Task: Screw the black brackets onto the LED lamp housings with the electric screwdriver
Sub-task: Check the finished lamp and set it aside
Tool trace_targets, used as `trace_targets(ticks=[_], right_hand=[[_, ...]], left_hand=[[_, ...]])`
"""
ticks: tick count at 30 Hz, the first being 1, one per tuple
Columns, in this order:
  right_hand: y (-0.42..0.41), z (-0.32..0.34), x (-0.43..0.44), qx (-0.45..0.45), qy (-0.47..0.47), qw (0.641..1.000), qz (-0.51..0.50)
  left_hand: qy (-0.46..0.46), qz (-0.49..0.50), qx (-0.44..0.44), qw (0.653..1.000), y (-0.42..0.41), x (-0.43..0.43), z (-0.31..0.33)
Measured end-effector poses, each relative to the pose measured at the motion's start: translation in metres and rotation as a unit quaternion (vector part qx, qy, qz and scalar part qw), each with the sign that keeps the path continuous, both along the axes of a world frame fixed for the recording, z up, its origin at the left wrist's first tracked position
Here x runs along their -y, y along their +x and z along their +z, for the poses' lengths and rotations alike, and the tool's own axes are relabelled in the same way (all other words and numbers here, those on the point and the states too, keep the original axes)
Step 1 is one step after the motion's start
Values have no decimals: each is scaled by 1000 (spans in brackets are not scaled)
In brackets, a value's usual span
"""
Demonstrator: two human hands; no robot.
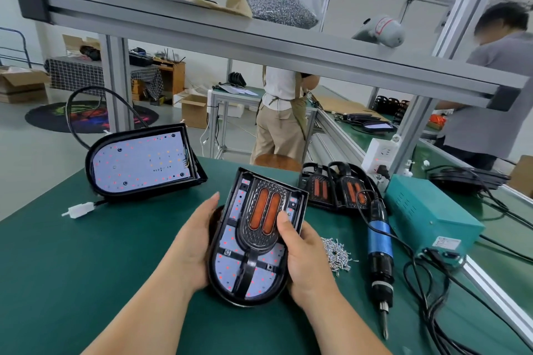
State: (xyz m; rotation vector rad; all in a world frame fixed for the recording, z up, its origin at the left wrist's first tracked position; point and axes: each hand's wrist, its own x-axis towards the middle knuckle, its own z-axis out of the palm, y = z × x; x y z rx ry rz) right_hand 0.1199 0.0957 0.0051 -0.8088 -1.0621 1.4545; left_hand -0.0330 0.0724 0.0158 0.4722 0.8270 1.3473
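Observation:
An LED lamp housing (230, 242) lies on the green mat in front of me, with a black bracket (264, 219) carrying two orange lenses laid on its white LED board. My left hand (193, 242) holds the housing's left edge. My right hand (302, 256) grips its right edge, thumb pressing on the bracket. The electric screwdriver (380, 253), blue and black, lies on the mat to the right with nobody holding it, its bit pointing toward me. A small heap of screws (337, 253) sits between it and my right hand.
A stack of bare housings (138, 164) with a white connector (78, 209) lies at the left. Spare brackets (334, 187) lie behind the screwdriver, beside a teal power box (432, 216) with trailing cables. A bag of screws (277, 6) rests on the overhead shelf. Two people stand beyond the bench.

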Motion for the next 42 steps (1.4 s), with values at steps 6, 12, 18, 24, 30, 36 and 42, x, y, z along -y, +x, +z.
trace_targets(ticks=[6, 12, 18, 24, 30, 36, 42], right_hand=[[-2, -3, -3, 70, 25, 997, -12], [3, 4, 3, 206, 155, 965, -41], [14, 14, 7, 231, 157, 953, -120], [2, 15, 17, 331, -67, 939, 68], [-2, 22, 20, 297, -187, 930, 112], [-11, 14, 16, 115, -254, 960, 34], [-6, 13, 12, -46, -239, 969, 47]], left_hand=[[86, -6, -28, 996, -7, 5, -6], [71, 77, -14, 994, -3, 5, -7], [40, 134, 55, 989, -17, 1, -5], [64, 153, 83, 983, -25, -3, -9], [98, 128, 107, 981, -23, -3, -11], [92, 89, 102, 986, -18, 3, -5], [108, 46, 35, 992, -10, 6, -5]])
